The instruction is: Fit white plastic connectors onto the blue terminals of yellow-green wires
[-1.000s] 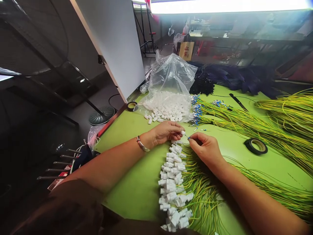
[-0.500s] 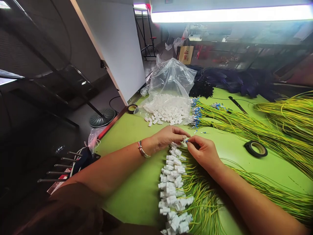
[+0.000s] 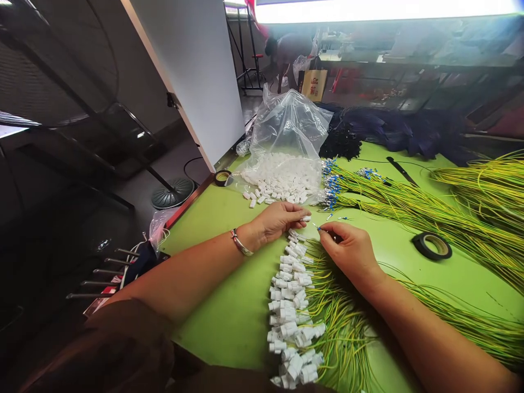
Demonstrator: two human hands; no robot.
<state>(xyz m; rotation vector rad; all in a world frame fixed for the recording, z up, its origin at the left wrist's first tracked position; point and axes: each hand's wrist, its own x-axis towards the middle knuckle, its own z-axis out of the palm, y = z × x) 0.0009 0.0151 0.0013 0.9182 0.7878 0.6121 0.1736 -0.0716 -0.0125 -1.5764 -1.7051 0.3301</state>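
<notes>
Blown-out tube light (image 3: 388,11) above, hazy glare beneath, dim left side

Your polished metal bracelet (image 3: 242,243) shines above a smooth, satiny table (image 3: 229,311) bearing matt plastic connectors (image 3: 287,313), plastic-coated wires (image 3: 336,307) and a crinkled, glossy plastic bag (image 3: 291,123).

- Left hand (image 3: 278,222): pinches white connector housing (image 3: 305,219) in fingertips.
- Right hand (image 3: 352,248): pinches blue-sleeved terminal (image 3: 319,228), metal tip toward housing, small gap between.
- Below hands: column of white connectors (image 3: 287,312) on yellow-green wires (image 3: 341,308), green tabletop (image 3: 225,322).
- Beyond: clear plastic bag (image 3: 289,123), loose white housings (image 3: 282,194) in and spilling out.
- Right: wire bundle (image 3: 403,210), blue terminal ends near bag; black tape roll (image 3: 421,245) just beside.
</notes>
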